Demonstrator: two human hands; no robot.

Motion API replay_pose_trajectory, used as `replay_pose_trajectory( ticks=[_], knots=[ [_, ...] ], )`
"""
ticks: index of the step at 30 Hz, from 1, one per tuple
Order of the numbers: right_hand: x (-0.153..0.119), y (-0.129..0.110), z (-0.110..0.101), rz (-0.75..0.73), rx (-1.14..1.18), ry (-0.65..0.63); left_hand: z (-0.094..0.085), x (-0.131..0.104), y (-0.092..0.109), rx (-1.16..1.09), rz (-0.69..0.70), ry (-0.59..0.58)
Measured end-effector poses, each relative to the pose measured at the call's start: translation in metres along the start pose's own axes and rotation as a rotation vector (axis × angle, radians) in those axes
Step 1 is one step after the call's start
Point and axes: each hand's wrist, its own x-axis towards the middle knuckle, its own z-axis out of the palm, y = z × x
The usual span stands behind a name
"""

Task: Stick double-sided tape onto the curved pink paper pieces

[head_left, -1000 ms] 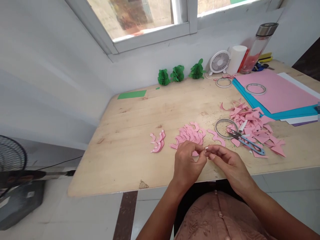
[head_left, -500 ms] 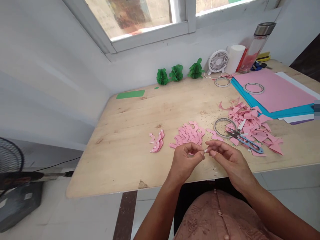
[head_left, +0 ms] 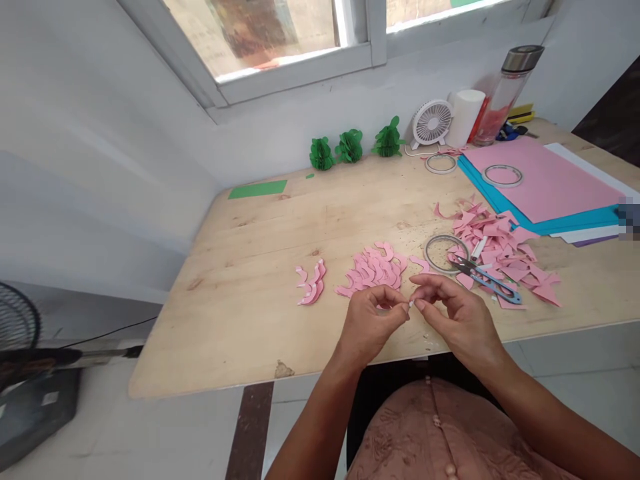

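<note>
In the head view, my left hand (head_left: 375, 320) and my right hand (head_left: 457, 317) meet near the table's front edge, fingertips almost touching. Thumb and forefinger of each pinch at a tiny white piece of tape (head_left: 411, 303), mostly covered by the fingers. Just beyond my left hand lies a pile of curved pink paper pieces (head_left: 373, 267). Farther left is a small group of pink curved pieces with white tape ends (head_left: 314, 287). Past my right hand, blue-handled thread snips (head_left: 493, 283) rest across a roll of tape (head_left: 427, 252) and pink scraps (head_left: 500, 243).
Three green paper shapes (head_left: 350, 145) stand along the wall beside a small white fan (head_left: 433, 123) and a glass bottle (head_left: 505, 100). Coloured sheets (head_left: 545, 180) with another tape roll (head_left: 503, 165) lie back right. A green strip (head_left: 257, 189) lies back left.
The view has shifted slightly. My right fingertips have drawn in closer against the left ones at the white piece; my left hand has hardly moved.
</note>
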Motion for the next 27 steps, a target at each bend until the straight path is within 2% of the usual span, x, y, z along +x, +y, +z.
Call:
replay_pose_trajectory(
  ticks=[8, 15, 20, 27],
  knots=[
    [-0.002, -0.005, 0.001, -0.123, -0.192, 0.042, 0.000, 0.001, -0.003, -0.127, -0.050, -0.052],
    [-0.003, -0.003, 0.003, -0.180, -0.238, 0.054, 0.001, 0.002, -0.007, -0.173, -0.065, -0.063],
    [-0.002, -0.003, 0.003, -0.152, -0.213, 0.060, 0.001, 0.000, -0.006, -0.182, -0.073, -0.048],
    [0.003, 0.012, -0.003, -0.061, -0.081, 0.109, 0.000, -0.003, -0.005, -0.121, -0.037, -0.024]
  ],
)
